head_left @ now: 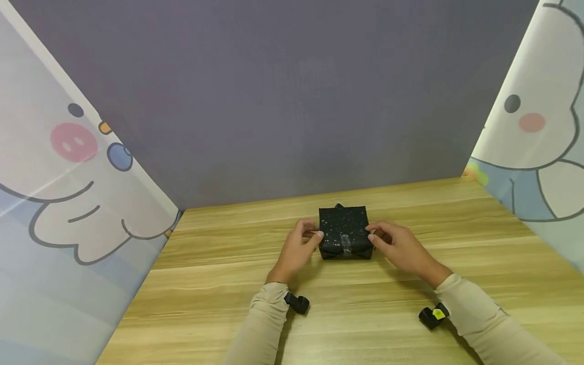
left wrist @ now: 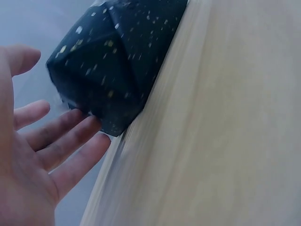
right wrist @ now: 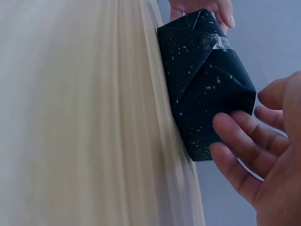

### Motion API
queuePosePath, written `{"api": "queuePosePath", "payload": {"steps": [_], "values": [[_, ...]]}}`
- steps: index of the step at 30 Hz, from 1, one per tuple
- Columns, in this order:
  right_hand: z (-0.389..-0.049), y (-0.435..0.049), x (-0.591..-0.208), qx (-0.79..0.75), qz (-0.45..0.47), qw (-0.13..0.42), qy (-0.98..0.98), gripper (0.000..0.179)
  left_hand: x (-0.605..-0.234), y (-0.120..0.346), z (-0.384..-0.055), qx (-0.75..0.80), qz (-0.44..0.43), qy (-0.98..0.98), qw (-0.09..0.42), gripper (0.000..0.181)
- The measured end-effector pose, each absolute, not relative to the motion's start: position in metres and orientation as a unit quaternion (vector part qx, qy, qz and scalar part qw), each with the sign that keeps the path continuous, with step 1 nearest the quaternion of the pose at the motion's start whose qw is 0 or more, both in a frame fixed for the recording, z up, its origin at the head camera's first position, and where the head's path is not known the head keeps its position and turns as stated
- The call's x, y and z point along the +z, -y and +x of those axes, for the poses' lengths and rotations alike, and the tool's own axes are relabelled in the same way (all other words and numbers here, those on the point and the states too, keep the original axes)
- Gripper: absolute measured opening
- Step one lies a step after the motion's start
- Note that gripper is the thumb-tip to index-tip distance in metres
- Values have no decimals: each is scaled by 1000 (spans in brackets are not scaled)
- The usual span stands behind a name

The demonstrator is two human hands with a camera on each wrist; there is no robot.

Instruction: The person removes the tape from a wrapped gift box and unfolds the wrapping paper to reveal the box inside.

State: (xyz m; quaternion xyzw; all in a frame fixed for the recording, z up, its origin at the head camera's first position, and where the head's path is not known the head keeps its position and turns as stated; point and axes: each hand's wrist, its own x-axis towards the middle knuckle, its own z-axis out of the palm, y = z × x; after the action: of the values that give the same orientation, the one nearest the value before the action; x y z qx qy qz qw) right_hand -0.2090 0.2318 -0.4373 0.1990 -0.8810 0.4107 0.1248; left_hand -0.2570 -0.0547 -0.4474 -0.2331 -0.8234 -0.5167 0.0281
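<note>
A small box wrapped in black paper with light specks (head_left: 343,223) lies on the wooden table, a strip of clear tape (head_left: 346,245) on its near side. At its left end is my left hand (head_left: 298,248); in the left wrist view the fingertips (left wrist: 87,123) meet the box's lower corner and the thumb stands away from it. My right hand (head_left: 401,248) is at the opposite end. Seen from the right wrist, its loosely bent fingers (right wrist: 244,141) touch the folded end of the paper, with the thumb near the top edge.
The wood-grain table (head_left: 219,304) reaches back to a plain grey wall (head_left: 292,101). Cartoon-printed panels stand on the left (head_left: 55,213) and right (head_left: 529,142). Each wrist wears a small black device, the left one (head_left: 297,303) and the right one (head_left: 431,317).
</note>
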Motion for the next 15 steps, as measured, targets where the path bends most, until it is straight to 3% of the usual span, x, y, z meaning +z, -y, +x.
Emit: {"api": "queuePosePath", "payload": {"steps": [5, 15], "values": [[-207, -226, -438, 419, 210, 112, 876, 31, -448, 53, -255, -521, -240, 819, 14, 50], [-202, -215, -438, 424, 228, 89, 872, 31, -448, 54, -257, -507, -246, 825, 40, 47]]}}
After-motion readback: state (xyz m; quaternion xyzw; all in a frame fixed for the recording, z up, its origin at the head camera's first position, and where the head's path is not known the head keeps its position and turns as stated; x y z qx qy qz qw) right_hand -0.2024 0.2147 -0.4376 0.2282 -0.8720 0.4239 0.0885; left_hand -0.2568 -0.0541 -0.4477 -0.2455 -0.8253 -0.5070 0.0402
